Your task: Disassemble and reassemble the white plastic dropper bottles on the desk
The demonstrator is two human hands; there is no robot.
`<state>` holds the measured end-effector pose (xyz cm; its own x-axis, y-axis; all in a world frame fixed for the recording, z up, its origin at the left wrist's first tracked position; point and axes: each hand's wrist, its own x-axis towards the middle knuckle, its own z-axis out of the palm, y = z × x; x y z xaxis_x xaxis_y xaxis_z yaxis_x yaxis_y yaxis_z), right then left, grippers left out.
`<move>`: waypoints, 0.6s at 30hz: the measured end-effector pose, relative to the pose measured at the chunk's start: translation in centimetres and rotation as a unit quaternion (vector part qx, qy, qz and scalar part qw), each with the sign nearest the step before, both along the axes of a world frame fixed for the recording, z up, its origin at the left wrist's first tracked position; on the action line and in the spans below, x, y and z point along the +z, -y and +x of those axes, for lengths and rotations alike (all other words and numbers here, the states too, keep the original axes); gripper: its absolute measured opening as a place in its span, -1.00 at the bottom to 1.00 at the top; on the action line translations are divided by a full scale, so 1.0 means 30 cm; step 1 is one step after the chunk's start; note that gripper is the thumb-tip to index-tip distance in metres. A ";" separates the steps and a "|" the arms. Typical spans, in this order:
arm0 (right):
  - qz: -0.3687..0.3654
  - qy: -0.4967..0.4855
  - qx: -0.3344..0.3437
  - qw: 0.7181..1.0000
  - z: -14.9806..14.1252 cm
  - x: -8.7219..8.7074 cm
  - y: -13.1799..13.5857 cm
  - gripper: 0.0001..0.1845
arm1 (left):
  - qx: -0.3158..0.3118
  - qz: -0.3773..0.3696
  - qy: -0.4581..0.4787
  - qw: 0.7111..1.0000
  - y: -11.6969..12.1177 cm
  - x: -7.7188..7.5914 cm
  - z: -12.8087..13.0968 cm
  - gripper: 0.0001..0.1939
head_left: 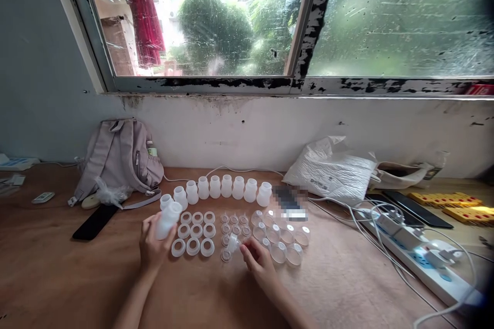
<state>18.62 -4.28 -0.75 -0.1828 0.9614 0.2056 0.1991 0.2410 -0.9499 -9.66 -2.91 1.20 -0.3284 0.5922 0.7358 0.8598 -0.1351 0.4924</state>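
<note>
A frosted white baby bottle [168, 220], open at the top, is tilted in my left hand [152, 241], whose fingers wrap round it. My right hand [259, 262] is closed in a pinch on a clear silicone bottle teat [232, 243], held just over the front of a group of similar teats [226, 255] on the table. Between my hands lie rows of white collar rings [193, 246]. To the right of the teats stand several clear domed caps [278, 253], close to my right fingers. Behind them, several more frosted bottles [227, 186] form a curved row.
A backpack [116, 157] and a black phone [94, 222] are at the left. At the back right lies a silver padded bag [332, 169]. A white power strip [420, 262] with tangled cables runs along the right, near yellow trays [443, 199]. The window wall bounds the brown table [77, 277].
</note>
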 end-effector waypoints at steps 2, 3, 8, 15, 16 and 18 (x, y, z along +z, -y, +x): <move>-0.004 -0.013 0.001 1.000 -0.002 -0.004 0.003 -0.76 | -0.113 -0.013 -0.042 0.993 0.029 0.016 0.057 -0.57; -0.003 -0.020 -0.002 1.000 -0.001 -0.004 0.004 -0.77 | -0.169 -0.030 -0.053 0.984 0.041 0.015 0.082 -0.56; 0.005 -0.034 -0.018 0.999 0.009 0.007 0.005 -0.79 | -0.336 -0.085 -0.078 0.935 0.081 -0.034 0.165 -0.57; 0.046 0.042 -0.006 0.998 0.003 -0.008 0.006 -0.83 | -0.370 -0.103 -0.091 0.919 0.096 -0.064 0.170 -0.55; 0.048 0.046 -0.007 0.998 0.003 -0.011 0.007 -0.83 | -0.370 -0.105 -0.090 0.919 0.095 -0.064 0.168 -0.56; 0.048 0.053 -0.008 0.997 0.003 -0.013 0.008 -0.83 | -0.370 -0.109 -0.087 0.918 0.093 -0.064 0.168 -0.55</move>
<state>18.71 -4.51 -1.15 -0.1933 0.9414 0.2764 0.3022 0.3252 -0.8961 -4.62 -5.70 -0.73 0.3354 0.7447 0.5770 0.6402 -0.6295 0.4403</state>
